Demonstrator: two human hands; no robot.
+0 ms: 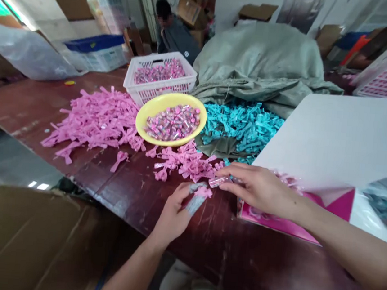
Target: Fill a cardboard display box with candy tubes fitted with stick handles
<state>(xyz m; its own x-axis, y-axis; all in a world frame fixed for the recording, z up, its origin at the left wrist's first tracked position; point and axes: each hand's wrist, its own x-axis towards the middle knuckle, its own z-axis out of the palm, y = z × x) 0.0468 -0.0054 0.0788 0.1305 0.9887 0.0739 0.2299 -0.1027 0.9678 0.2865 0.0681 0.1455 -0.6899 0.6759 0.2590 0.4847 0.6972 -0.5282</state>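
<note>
My left hand, with grey wraps on some fingers, pinches a small pink plastic piece above the table's front part. Close by on the right, my right hand grips a small clear tube with shiny pink contents, its end pointing at the pink piece. Just beyond both hands lies a small heap of pink pieces. Behind that heap, a yellow bowl holds many similar tubes.
A big pink heap lies left, turquoise pieces right of the bowl. Behind stand a white basket of tubes and a large green sack. A white-and-pink box is at right. A person sits at the back.
</note>
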